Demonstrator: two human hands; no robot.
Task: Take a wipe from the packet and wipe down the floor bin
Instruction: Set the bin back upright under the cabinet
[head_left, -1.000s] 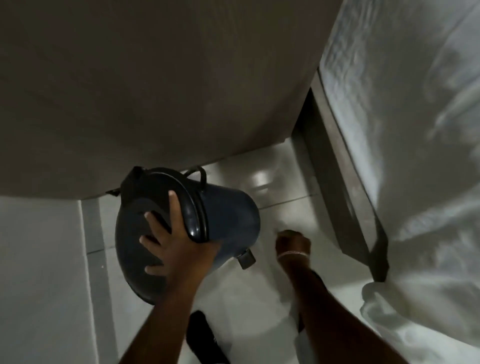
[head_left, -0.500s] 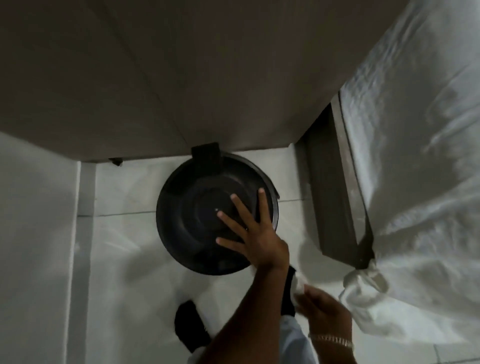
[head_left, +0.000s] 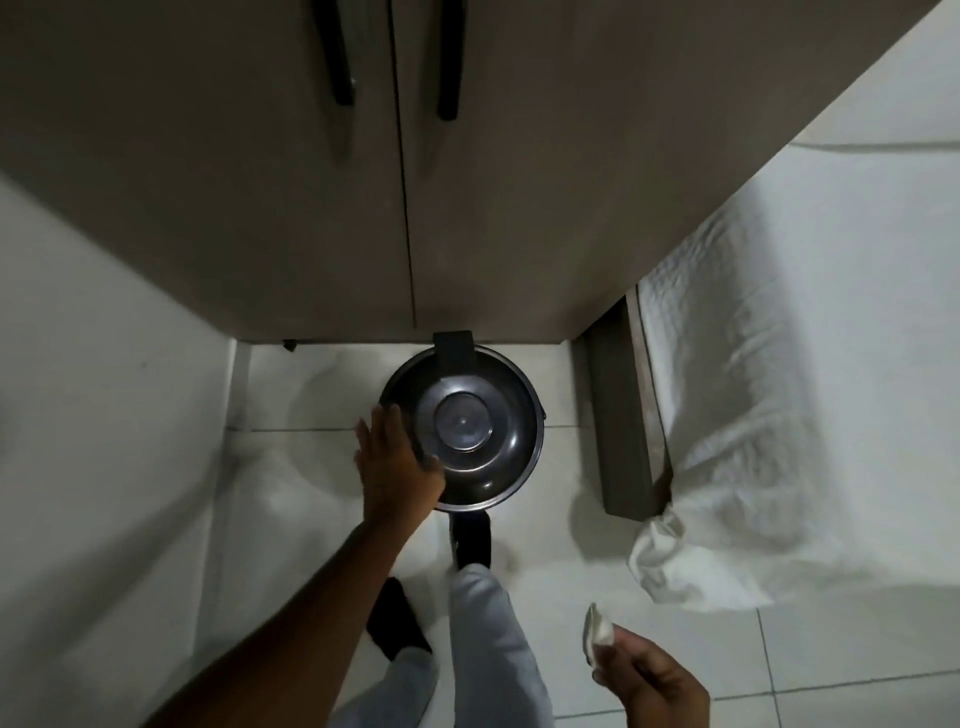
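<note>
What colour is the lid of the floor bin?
The lid is glossy black, head view.

Dim room corner, viewed from above.
A brown two-door cabinet (head_left: 311, 208) with dark handles (head_left: 340, 62) stands on white floor tiles (head_left: 291, 509), between a white wall (head_left: 104, 364) and a white-sheeted bed (head_left: 805, 415).

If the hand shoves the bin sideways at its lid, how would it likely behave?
It likely slides, since the bin stands on glossy floor tile. It may tip, because the left hand touches it high, at the lid rim. Once tipped, its round body would probably roll.
</note>
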